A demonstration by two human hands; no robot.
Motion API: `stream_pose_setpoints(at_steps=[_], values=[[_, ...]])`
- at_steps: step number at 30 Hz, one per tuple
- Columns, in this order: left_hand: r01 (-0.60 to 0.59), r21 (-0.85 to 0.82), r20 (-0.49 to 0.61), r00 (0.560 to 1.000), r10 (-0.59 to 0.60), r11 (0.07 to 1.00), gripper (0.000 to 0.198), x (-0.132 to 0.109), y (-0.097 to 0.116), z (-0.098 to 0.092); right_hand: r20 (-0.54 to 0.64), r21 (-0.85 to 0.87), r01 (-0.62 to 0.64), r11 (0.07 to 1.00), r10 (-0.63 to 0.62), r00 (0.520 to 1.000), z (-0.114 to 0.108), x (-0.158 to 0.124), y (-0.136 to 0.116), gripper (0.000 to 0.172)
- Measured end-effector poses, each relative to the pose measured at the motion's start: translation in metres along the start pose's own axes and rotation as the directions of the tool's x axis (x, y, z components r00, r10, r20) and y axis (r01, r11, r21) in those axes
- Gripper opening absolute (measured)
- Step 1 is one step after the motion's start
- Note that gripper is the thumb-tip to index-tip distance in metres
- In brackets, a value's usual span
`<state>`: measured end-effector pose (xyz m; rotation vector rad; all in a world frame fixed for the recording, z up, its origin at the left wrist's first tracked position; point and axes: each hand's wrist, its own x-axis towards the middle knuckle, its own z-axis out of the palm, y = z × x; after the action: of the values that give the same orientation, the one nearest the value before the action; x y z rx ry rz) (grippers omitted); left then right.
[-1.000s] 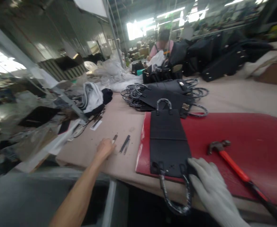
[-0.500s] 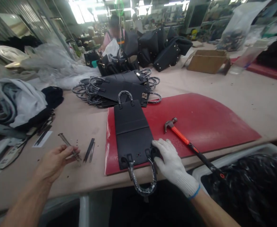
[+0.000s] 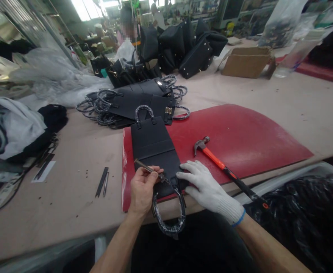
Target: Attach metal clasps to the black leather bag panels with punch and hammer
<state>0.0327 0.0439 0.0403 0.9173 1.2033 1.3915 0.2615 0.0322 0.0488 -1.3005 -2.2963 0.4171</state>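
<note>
A black bag panel [image 3: 155, 148] with a plastic-wrapped handle at each end lies lengthwise before me. My left hand [image 3: 144, 186], bare, is closed around a slim metal punch [image 3: 144, 165], held tilted over the panel's near end. The punch's tip is close to the panel's surface by the near handle [image 3: 170, 229]; whether it touches I cannot tell. In a white knit glove, my right hand [image 3: 202, 182] rests with fingers spread on the panel's right edge. To its right lies a claw hammer [image 3: 214, 158] with an orange and black grip.
Under the panel is a red board [image 3: 240, 132]. More black panels with handles [image 3: 135, 102] are stacked behind it. A dark strip and a thin metal rod [image 3: 105, 184] lie left. Black bags [image 3: 196, 57] and a cardboard box [image 3: 246, 64] stand farther back. A person is beyond the table.
My left hand has carried the punch rightward from the bare tabletop to above the panel's near end. My right hand stays at the panel's right edge. The view has shifted slightly.
</note>
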Motion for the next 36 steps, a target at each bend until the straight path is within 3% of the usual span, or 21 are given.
stream_pose_setpoints(at_steps=[3,7,14,16,18,21,24,27,29,31,35,36], values=[[-0.018,0.095,0.039,0.999,0.015,0.995,0.034,0.004,-0.009,0.000,-0.060,0.007,-0.030,1.000,0.030,0.998,0.003,0.003,-0.001,0.037],[0.013,0.028,0.024,1.000,-0.013,1.000,0.033,0.007,-0.015,-0.005,-0.053,-0.067,-0.024,0.997,0.020,0.998,0.008,0.009,-0.004,0.038],[0.073,-0.115,-0.110,0.990,-0.086,0.991,0.048,0.012,0.007,-0.011,-0.087,-0.071,0.028,0.997,-0.034,0.996,0.017,0.010,0.007,0.033],[0.057,-0.025,-0.191,0.980,-0.061,0.998,0.051,0.021,0.016,-0.029,-0.117,-0.087,0.061,0.994,-0.071,0.991,0.021,0.010,0.014,0.032],[0.072,0.197,-0.283,0.959,-0.013,0.978,0.052,0.033,0.025,-0.056,-0.150,-0.122,0.091,0.988,-0.109,0.983,0.027,0.011,0.022,0.032],[0.172,0.480,-0.408,0.912,0.045,0.860,0.043,0.046,0.039,-0.109,-0.177,-0.179,0.125,0.976,-0.157,0.971,0.032,0.015,0.028,0.034],[0.280,0.606,-0.512,0.854,0.096,0.744,0.027,0.050,0.050,-0.157,-0.163,-0.212,0.151,0.965,-0.188,0.969,0.031,0.016,0.027,0.035],[0.380,0.718,-0.552,0.822,0.143,0.583,0.017,0.049,0.055,-0.184,-0.147,-0.245,0.171,0.954,-0.211,0.966,0.028,0.017,0.022,0.035],[0.403,0.774,-0.536,0.828,0.166,0.488,0.010,0.047,0.055,-0.188,-0.140,-0.276,0.193,0.942,-0.239,0.961,0.028,0.018,0.022,0.035],[0.392,0.818,-0.503,0.843,0.191,0.420,0.004,0.044,0.055,-0.179,-0.142,-0.305,0.228,0.925,-0.280,0.949,0.030,0.019,0.026,0.036],[0.313,0.888,-0.404,0.881,0.247,0.336,0.024,0.023,0.059,-0.135,-0.176,-0.313,0.303,0.900,-0.368,0.913,0.031,0.010,0.038,0.039],[0.248,0.925,-0.325,0.909,0.262,0.287,0.026,0.013,0.061,-0.122,-0.189,-0.288,0.328,0.900,-0.389,0.902,0.032,0.006,0.039,0.039]])
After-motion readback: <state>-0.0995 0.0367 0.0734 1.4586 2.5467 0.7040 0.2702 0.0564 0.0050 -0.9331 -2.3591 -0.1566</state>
